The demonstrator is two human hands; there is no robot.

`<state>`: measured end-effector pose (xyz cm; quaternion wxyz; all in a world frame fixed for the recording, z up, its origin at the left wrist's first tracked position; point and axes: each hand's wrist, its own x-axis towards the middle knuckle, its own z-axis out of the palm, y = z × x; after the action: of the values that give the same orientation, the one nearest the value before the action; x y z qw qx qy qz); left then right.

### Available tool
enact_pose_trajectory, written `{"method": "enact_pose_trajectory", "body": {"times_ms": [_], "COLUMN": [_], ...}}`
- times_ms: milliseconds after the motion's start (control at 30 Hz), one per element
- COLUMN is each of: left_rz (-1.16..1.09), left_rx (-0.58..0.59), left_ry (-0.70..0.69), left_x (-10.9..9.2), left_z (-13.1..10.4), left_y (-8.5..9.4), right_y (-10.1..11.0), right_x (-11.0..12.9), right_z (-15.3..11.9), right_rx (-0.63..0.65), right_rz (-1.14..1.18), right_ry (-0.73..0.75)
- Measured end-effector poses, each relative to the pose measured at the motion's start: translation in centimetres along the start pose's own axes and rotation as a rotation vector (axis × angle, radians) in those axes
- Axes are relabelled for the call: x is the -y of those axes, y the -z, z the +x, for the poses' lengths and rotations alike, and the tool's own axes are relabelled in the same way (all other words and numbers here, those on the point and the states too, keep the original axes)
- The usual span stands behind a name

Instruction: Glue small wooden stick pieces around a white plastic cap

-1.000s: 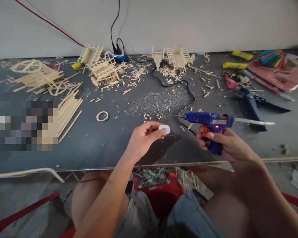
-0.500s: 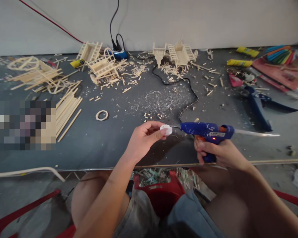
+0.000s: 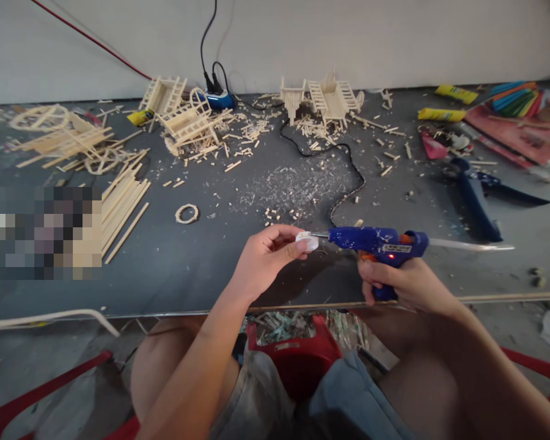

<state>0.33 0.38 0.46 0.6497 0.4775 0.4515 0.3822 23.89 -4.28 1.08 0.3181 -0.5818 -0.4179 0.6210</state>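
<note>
Between thumb and fingers, my left hand (image 3: 271, 253) pinches a small white piece (image 3: 308, 241), whose exact kind I cannot make out. My right hand (image 3: 401, 284) is wrapped round the handle of a blue glue gun (image 3: 364, 238), its fingers by the orange trigger. The gun's metal nozzle points left, and its tip is at the top of the white piece. A clear glue stick (image 3: 467, 244) sticks out of the gun's back end, and a red light glows on its side. On the table, left of my left hand, lies a small ring of wooden bits (image 3: 187, 214).
Small wooden stick models (image 3: 187, 122) stand along the back among scattered offcuts. Bundled sticks (image 3: 123, 208) lie at left. A black cord (image 3: 348, 165) runs to a blue power socket (image 3: 220, 99). Navy cutters (image 3: 479, 201) and yellow tubes (image 3: 441, 115) are at right.
The glue gun has shifted slightly left, its nozzle tip farther over the white piece. My left hand keeps its pinch nearly in place.
</note>
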Motion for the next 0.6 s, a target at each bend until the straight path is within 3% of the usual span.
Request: {"method": "enact_pose_trajectory", "body": {"times_ms": [267, 600], "left_rz": [-0.003, -0.003], "left_rx": [0.010, 0.004], "left_ry": [0.000, 0.003], "left_x": [0.0, 0.0], "left_z": [0.0, 0.0], "left_y": [0.1, 0.0], "right_y": [-0.1, 0.5], "right_x": [0.4, -0.9], "right_z": [-0.1, 0.3], "right_rx": [0.007, 0.019], "right_rz": [-0.040, -0.016], "right_ry": [-0.070, -0.045]}}
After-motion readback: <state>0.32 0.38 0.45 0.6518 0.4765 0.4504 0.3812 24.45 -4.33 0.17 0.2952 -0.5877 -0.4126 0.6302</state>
